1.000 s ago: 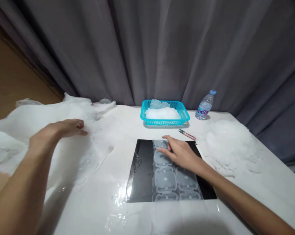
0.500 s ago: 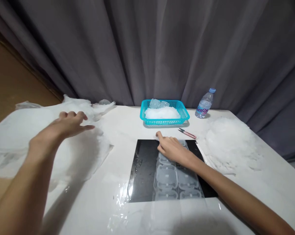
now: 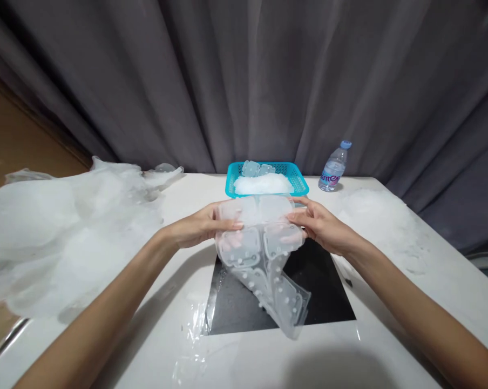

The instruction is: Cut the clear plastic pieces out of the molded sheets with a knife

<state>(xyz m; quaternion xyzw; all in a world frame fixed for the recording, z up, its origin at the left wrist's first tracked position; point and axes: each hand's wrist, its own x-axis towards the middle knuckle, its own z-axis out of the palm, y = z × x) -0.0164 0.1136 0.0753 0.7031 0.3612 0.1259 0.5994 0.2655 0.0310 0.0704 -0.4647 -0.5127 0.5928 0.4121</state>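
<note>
A translucent plastic sheet of rounded rectangular pads (image 3: 241, 247) is held up between my two hands. My left hand (image 3: 214, 222) pinches its left edge, thumb in front and fingers showing through from behind. On the other side my right hand (image 3: 319, 221) grips the upper right edge the same way. The lower part of the sheet hangs folded and twisted, with small white dots on it, over a black mat (image 3: 320, 286) on the white table.
Behind the sheet stands a turquoise basket (image 3: 301, 182) holding white fluffy material (image 3: 264, 183) and small clear pads. A water bottle (image 3: 332, 172) is to its right. White fluffy heaps lie at left (image 3: 78, 227) and right (image 3: 377, 221).
The pad sheet has left the black mat and is now raised in both hands. My left hand came over from the white heap and closed on it. The pink-handled snips are now hidden.
</note>
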